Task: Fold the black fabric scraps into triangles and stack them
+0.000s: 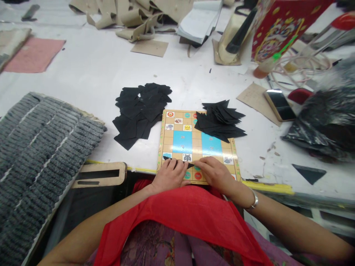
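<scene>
A small black triangular piece [169, 159] lies on a game board [226, 147] printed with squares and animal pictures, at the table's front edge. My left hand [170, 173] rests over this piece, its fingers curled and pressed down on it. The fingers of my right hand [215, 173] are drawn together at the piece's right tip. Both hands partly cover the piece, so its full outline is hidden. On the board's upper right sits a pile of narrow, pointed black pieces [220, 120]. A larger heap of flat black pieces [141, 109] spreads just left of the board.
Grey ribbed material [47, 144] fills the left side. To the right are a phone [280, 105], a dark plastic bag [327, 114] and a lone black triangle [309, 173]. Farther back stand a glue bottle [262, 70], a red box [283, 29], and beige scraps [133, 18].
</scene>
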Demonstrator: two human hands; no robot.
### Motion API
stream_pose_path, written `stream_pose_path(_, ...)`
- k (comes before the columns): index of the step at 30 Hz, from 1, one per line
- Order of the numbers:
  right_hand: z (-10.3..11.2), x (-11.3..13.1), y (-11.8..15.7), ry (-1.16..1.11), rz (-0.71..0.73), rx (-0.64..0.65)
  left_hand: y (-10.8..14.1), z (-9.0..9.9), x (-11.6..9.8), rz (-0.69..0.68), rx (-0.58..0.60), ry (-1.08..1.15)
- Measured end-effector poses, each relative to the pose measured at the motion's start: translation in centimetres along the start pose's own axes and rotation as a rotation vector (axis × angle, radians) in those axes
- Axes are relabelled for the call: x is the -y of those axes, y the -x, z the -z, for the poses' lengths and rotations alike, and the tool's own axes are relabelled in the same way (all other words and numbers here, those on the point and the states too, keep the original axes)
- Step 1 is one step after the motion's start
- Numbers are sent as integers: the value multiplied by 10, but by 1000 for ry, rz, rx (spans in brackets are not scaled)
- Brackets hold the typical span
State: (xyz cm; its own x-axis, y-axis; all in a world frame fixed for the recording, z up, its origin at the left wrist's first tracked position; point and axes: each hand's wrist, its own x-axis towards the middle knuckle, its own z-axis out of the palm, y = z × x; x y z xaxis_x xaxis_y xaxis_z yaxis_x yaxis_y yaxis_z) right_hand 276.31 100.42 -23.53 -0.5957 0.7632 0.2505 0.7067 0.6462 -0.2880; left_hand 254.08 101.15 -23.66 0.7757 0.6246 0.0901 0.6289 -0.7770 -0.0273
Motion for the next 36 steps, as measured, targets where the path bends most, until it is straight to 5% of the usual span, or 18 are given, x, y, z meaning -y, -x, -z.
stream_pose_path(3,-1,2,3,-15,-67,-85,-1,3,-2,8,4,-6)
stream_pose_path(13,2,10,6,99,28,84,0,3,-1,0,33,18)
stream_pose_path(22,-3,16,8,-117,-235,-50,-2,1,-6,25,12,8)
stream_pose_path(31,-5,25,4,341,58,-44,4,-11,-7,47,-182,-76)
stream_pose_path(36,-6,22,-3,408,100,-47,-1,-8,-4,58,-114,3)
